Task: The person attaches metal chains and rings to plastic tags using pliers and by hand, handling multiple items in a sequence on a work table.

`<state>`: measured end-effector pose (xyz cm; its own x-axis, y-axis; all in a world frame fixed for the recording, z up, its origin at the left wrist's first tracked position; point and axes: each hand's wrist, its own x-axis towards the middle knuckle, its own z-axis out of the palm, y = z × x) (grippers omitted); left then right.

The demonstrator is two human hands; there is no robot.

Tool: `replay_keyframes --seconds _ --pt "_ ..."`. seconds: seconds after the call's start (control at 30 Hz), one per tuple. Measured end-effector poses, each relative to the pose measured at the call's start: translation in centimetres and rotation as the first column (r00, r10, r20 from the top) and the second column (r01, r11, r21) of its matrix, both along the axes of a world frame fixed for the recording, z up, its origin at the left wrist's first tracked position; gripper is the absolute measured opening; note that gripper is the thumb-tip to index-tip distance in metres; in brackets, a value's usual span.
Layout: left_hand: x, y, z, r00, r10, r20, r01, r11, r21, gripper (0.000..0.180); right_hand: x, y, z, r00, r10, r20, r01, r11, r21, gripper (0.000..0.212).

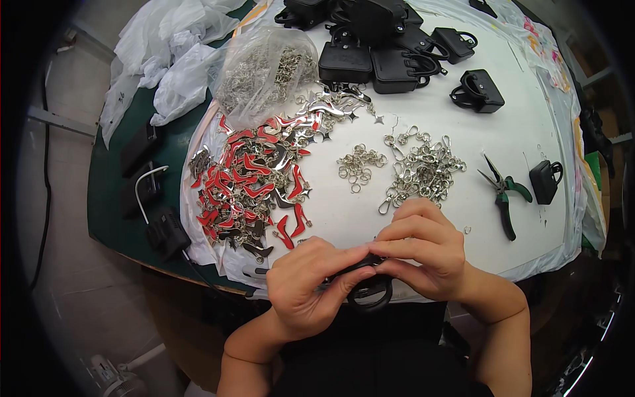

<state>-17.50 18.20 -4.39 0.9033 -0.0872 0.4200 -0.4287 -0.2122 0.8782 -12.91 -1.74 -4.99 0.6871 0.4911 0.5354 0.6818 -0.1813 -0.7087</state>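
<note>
- I see my left hand (311, 284) and right hand (420, 248) both pinching a small black handbag charm (367, 284) at the table's near edge.
- Beyond them lie loose split rings (360, 164) and a heap of silver clasps (423, 172).
- Left is a pile of red high-heel charms (254, 178); right, green-handled pliers (506, 192).
- Farthest, more black mini bags (377, 40).

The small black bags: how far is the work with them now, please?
Seemingly done: several black bags are piled at the table's far edge. In hand: the left hand and right hand together hold one black bag. Apparently left: a heap of red shoe charms, loose rings, metal clasps, a single bag beside the pliers.
</note>
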Motion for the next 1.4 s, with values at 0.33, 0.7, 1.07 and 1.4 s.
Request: replay_keyframes --seconds 0.33,0.7,1.07,1.4 --pt "0.4 0.2 0.9 0.997 -0.081 0.000 0.081 0.995 0.062 0.033 0.3 0.0 -0.4 0.994 0.037 -0.105 -0.026 0.993 0.112 0.025" --pt "0.8 0.8 1.0 0.974 -0.143 -0.178 0.138 0.990 -0.039 0.030 1.0 -1.4 1.3 0.941 0.197 -0.276 -0.189 0.980 0.058 0.026" --pt "0.3 0.1 1.1 0.976 -0.060 0.207 0.007 0.969 0.247 0.037 -2.3 -1.3 4.7 0.984 -0.081 -0.157 0.050 0.980 -0.193 0.037" --pt "0.0 0.3 0.9 0.949 -0.096 0.301 -0.029 0.923 0.384 0.037 -1.2 -0.7 4.0 0.982 -0.083 -0.167 0.054 0.983 -0.176 0.017"
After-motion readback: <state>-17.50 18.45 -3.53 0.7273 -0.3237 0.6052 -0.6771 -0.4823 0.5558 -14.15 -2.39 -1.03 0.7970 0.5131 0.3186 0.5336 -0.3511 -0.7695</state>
